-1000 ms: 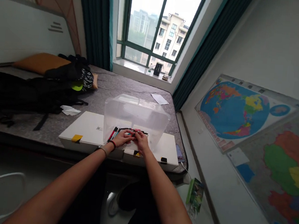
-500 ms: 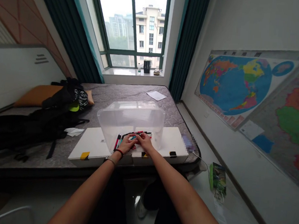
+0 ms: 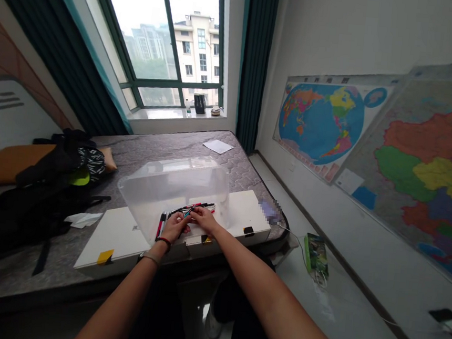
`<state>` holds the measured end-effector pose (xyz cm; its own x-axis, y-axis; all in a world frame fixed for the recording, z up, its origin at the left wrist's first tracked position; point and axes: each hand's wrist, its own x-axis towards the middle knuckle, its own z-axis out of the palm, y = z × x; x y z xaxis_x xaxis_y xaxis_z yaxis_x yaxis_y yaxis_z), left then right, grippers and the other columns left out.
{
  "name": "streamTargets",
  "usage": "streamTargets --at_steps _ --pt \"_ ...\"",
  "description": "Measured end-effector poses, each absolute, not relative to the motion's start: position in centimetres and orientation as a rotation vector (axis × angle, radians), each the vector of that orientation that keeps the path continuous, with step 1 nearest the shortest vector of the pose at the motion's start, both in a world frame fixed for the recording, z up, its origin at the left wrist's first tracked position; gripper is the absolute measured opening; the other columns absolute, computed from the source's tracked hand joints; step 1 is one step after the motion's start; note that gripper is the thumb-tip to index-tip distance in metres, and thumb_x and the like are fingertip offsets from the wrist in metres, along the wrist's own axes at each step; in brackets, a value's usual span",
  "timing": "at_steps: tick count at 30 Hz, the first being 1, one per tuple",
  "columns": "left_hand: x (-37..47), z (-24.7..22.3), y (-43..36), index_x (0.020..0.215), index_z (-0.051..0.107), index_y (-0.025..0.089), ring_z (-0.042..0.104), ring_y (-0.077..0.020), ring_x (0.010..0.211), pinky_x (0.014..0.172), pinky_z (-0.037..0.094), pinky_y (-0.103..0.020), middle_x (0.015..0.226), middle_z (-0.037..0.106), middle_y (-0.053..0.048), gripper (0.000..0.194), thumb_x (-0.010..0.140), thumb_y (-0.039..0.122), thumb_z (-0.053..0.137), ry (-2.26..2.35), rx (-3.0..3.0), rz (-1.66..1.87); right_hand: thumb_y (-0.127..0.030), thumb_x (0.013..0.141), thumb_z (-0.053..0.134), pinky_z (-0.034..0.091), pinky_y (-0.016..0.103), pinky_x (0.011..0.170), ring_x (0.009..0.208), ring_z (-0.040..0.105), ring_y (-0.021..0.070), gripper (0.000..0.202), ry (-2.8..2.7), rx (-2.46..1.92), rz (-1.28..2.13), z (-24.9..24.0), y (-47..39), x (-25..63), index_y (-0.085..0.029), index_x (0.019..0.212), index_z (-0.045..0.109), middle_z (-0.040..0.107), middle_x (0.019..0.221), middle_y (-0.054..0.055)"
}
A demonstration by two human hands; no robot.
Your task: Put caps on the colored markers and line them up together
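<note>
A clear plastic bin [image 3: 172, 188] lies tipped on its side, its opening towards me. Inside its mouth are several pens [image 3: 162, 222], red, black and white, some partly covered by my hands. My left hand [image 3: 175, 227], with a red band and a watch strap at the wrist, is closed on one end of a teal pen [image 3: 187, 213]. Beside it, my right hand [image 3: 203, 220] pinches the other end of that pen. The fingertips of both hands nearly meet, so much of the pen is hidden.
White flat boxes [image 3: 107, 229] with yellow and black tabs lie under the bin along the mattress [image 3: 153, 142] edge. A black bag [image 3: 9, 203] and a tissue [image 3: 83, 220] are left. A paper sheet [image 3: 218, 146] lies farther back; a green package [image 3: 316, 254] is on the floor.
My view has turned to the right, so everything sits further left in the picture. Both hands stay together at the bin's mouth around the teal pen.
</note>
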<state>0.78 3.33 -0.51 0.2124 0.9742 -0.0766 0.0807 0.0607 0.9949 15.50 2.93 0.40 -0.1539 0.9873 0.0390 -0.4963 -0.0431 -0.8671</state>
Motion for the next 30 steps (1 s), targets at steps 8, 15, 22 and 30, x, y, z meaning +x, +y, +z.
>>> streamTargets --at_steps 8,15,22,30 --pt "1.0 -0.6 3.4 0.068 0.035 0.021 0.063 -0.0115 0.051 0.048 0.047 -0.02 0.059 0.06 0.006 0.055 0.056 0.051 0.08 1.104 1.211 1.012 -0.037 0.058 0.081 0.055 0.032 0.073 0.07 0.067 0.0162 0.036 -0.862 -0.767 1.555 -0.4 3.1 15.4 -0.017 0.077 0.058 0.069 0.071 0.0" --pt "1.1 -0.5 3.2 0.09 0.051 0.018 0.067 -0.0146 0.061 0.061 0.054 -0.026 0.07 0.069 -0.001 0.055 0.057 0.047 0.082 1.093 1.206 1.0 -0.04 0.062 0.08 0.056 0.032 0.065 0.073 0.067 0.0184 0.041 -0.656 -0.749 1.478 -0.8 3.4 16.0 -0.018 0.087 0.056 0.07 0.08 0.003" --pt "0.9 -0.5 3.3 0.095 0.064 0.013 0.066 -0.014 0.063 0.061 0.054 -0.025 0.08 0.072 -0.007 0.051 0.066 0.053 0.074 1.09 1.225 0.975 -0.036 0.065 0.079 0.055 0.031 0.068 0.077 0.068 0.018 0.037 -0.542 -0.7 1.445 -0.6 3.4 16.2 -0.018 0.087 0.056 0.07 0.087 0.005" --pt "0.9 -0.4 3.2 0.094 0.069 0.012 0.065 -0.0134 0.063 0.058 0.054 -0.023 0.082 0.073 -0.009 0.05 0.068 0.054 0.071 1.07 1.214 0.965 -0.033 0.064 0.08 0.054 0.028 0.065 0.074 0.067 0.0165 0.035 -0.485 -0.69 1.462 -0.6 3.5 16.3 -0.018 0.086 0.058 0.071 0.086 0.004"
